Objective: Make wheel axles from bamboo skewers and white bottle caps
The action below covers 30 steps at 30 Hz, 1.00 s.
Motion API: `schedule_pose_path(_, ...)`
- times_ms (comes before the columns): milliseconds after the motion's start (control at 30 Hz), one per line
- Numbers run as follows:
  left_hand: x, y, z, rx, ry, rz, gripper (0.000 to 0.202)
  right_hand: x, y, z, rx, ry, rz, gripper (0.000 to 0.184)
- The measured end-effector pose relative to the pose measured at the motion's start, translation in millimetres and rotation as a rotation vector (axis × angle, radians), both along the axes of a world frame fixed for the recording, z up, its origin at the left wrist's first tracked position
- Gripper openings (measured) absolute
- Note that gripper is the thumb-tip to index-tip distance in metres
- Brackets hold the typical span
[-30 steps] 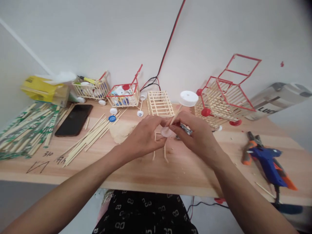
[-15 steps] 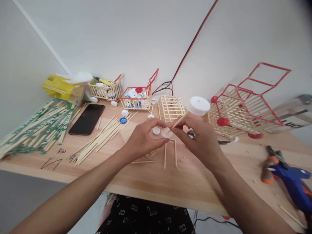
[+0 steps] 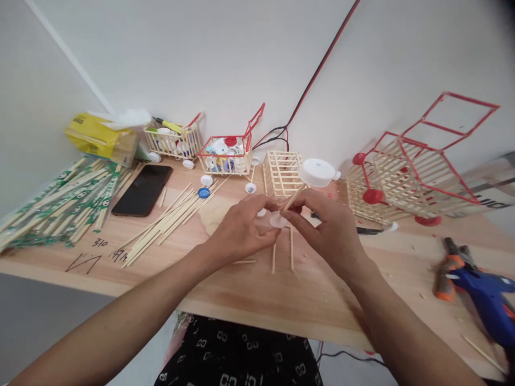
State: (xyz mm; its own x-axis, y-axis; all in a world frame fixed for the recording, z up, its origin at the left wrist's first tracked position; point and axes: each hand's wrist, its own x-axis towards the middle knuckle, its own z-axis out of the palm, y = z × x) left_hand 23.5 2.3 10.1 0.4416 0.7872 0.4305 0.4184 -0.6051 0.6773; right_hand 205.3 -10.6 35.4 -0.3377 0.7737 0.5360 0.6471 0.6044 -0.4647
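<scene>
Between the fingers of my left hand point(image 3: 243, 225) is a translucent bottle cap point(image 3: 277, 219), pinched by its rim. My right hand point(image 3: 328, 220) grips a short wooden stick point(image 3: 295, 197). A larger white cap point(image 3: 317, 172) sits on the stick's far end, and the near end meets the inside of the translucent cap. Behind my right hand stands a small stick basket point(image 3: 281, 169) with no wheels in sight. Below my hands, two thin sticks point(image 3: 292, 249) lie joined in a frame shape on the table, partly covered by my fingers.
Loose sticks point(image 3: 161, 230), a phone point(image 3: 141, 190) and wrapped chopsticks point(image 3: 76, 201) lie to the left. Two small carts point(image 3: 173, 139) with caps in them stand along the wall. At right are a larger red-trimmed cart point(image 3: 422, 166), a blue glue gun point(image 3: 480, 295) and orange-handled pliers point(image 3: 446, 273).
The large white cap on the stick has shifted slightly left as the stick's angle changes. My hands stay together at the translucent cap. The view has shifted a little.
</scene>
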Motion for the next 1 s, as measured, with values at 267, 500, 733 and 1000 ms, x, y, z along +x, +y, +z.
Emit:
schedule_pose_path(267,2,0,-5.8,0.058,-0.016,0.024,0.027,-1,-2,-4.5,0.082,-0.018,-0.038,0.007)
schedule_pose_path(500,3,1,-8.2,0.218,-0.015,0.009,0.025,1,-2,-5.9,0.044,0.038,-0.063,0.008)
schedule_pose_path(733,3,-2,-4.0,0.199,0.031,0.055,0.019,2,-2,-7.8,0.006,0.074,-0.072,0.004)
schedule_pose_path(1000,5,-4,-3.0,0.201,-0.017,0.088,0.026,2,-3,-13.4,-0.106,0.217,-0.149,0.009)
